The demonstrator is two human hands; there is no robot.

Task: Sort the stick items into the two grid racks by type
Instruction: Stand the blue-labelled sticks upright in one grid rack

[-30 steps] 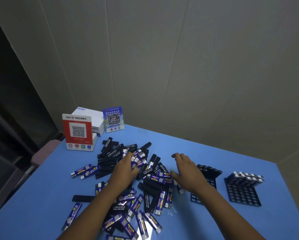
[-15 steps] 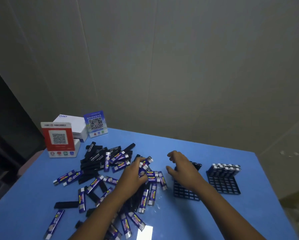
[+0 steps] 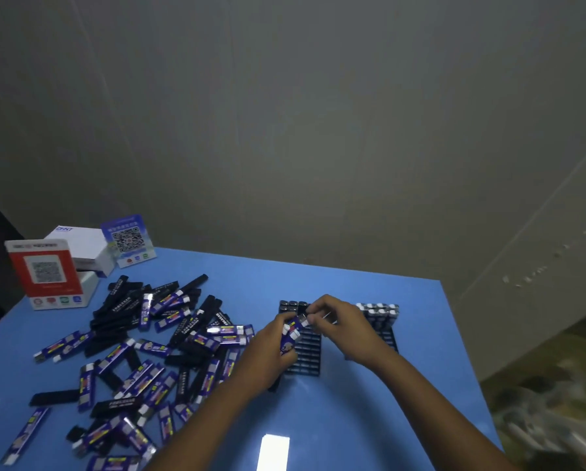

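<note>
Both hands rose from the pile: left hand (image 3: pixel 271 348) grip clasps blue sticks (image 3: pixel 291 333); right hand (image 3: pixel 344 322) grip pinches their tips.

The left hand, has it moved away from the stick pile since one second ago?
Yes. The left hand left the loose pile and now holds blue sticks over the nearer grid rack.

On the bench (image 3: pixel 318 419) a loose pile of sticks (image 3: pixel 149 348) covers the left half, with two grid racks to its right: the near rack (image 3: pixel 305 355) beside the pile, the far rack (image 3: pixel 383 317) further right, each with sticks standing in its back rows. Behind the pile, at the back left corner, two code signs (image 3: pixel 47 273) (image 3: pixel 128 239) stand before a box (image 3: pixel 81 246). Both hands (image 3: pixel 274 348) (image 3: pixel 345 324) meet above the near rack.
</note>
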